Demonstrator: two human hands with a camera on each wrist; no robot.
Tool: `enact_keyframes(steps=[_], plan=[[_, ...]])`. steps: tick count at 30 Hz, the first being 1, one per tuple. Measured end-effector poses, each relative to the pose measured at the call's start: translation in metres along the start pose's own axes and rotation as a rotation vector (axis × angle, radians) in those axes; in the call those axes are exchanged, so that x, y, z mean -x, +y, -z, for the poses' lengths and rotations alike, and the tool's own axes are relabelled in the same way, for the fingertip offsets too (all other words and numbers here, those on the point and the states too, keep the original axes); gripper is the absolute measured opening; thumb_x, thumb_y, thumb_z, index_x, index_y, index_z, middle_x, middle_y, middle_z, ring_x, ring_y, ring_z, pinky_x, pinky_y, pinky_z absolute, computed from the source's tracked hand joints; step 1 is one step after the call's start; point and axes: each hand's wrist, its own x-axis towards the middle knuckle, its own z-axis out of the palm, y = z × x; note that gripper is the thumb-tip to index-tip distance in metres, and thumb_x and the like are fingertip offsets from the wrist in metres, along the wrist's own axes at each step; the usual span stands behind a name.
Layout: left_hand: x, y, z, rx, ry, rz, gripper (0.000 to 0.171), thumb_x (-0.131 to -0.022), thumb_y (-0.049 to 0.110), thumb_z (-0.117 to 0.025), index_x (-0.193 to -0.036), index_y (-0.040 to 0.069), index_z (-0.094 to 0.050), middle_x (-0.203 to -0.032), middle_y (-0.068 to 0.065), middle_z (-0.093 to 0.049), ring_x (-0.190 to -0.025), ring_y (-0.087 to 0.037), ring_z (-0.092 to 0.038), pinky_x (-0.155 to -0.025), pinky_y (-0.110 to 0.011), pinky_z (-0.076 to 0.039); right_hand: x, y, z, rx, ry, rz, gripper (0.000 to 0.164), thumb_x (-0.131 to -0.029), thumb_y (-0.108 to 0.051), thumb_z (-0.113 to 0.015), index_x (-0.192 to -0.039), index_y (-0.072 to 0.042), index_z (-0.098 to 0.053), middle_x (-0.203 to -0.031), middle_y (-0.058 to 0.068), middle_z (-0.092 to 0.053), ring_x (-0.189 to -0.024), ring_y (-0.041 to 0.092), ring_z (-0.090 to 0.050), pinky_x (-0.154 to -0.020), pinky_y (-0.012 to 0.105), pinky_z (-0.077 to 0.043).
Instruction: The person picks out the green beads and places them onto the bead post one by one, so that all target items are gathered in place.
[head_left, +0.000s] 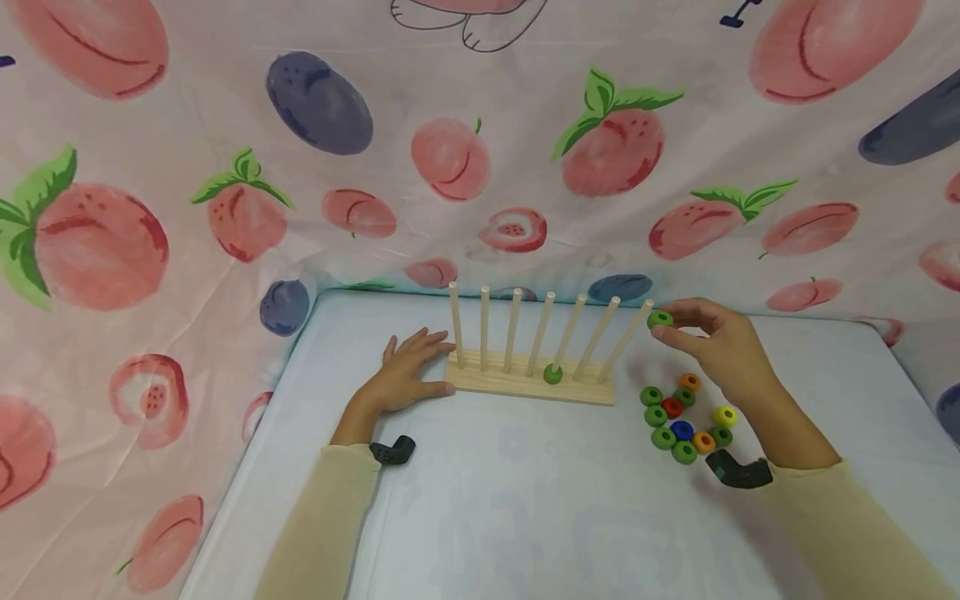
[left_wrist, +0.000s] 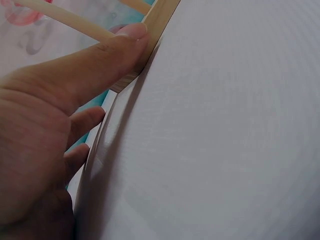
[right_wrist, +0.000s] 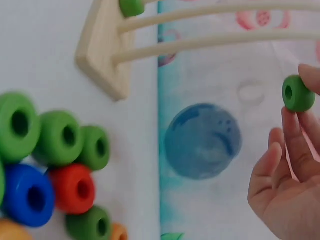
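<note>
My right hand (head_left: 723, 346) pinches a green bead (head_left: 660, 319) between thumb and fingertips, beside the top of the rightmost peg. In the right wrist view the held bead (right_wrist: 298, 93) shows its hole, apart from the pegs. A wooden peg rack (head_left: 487, 381) has several upright pegs in a row; one green bead (head_left: 553, 375) sits low on one of them. My left hand (head_left: 401, 375) lies at the rack's left end, fingers spread. In the left wrist view its thumb (left_wrist: 107, 60) rests against the wooden base (left_wrist: 162, 20).
Several loose beads lie right of the rack, among them a red bead (head_left: 672, 407), a blue bead (head_left: 682, 430), a yellow bead (head_left: 725, 416) and an orange bead (head_left: 703, 442). The white table (head_left: 510, 508) meets a fruit-patterned cloth (head_left: 525, 100) behind the rack.
</note>
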Motion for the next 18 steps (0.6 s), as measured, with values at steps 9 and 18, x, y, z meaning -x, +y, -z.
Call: enact_keyframes(steps=[9, 18], plan=[[0.001, 0.001, 0.000, -0.001, 0.005, -0.007, 0.074, -0.086, 0.052, -0.078, -0.150, 0.025, -0.052, -0.167, 0.002, -0.033, -0.160, -0.029, -0.012, -0.123, -0.064, 0.010, 0.003, -0.030, 0.001, -0.044, 0.106, 0.003, 0.053, -0.092, -0.052, -0.072, -0.128, -0.014, -0.063, -0.116, -0.010, -0.062, -0.126, 0.013, -0.046, -0.104, 0.044, -0.047], [0.000, 0.000, -0.001, -0.004, 0.008, -0.005, 0.074, -0.086, 0.052, -0.078, -0.150, 0.025, -0.052, -0.167, 0.002, -0.033, -0.160, -0.029, -0.012, -0.123, -0.065, 0.010, 0.004, -0.053, 0.002, -0.089, 0.143, 0.035, 0.051, -0.092, -0.050, -0.073, -0.131, -0.018, -0.063, -0.121, -0.012, -0.059, -0.123, 0.012, -0.048, -0.097, 0.036, -0.045]])
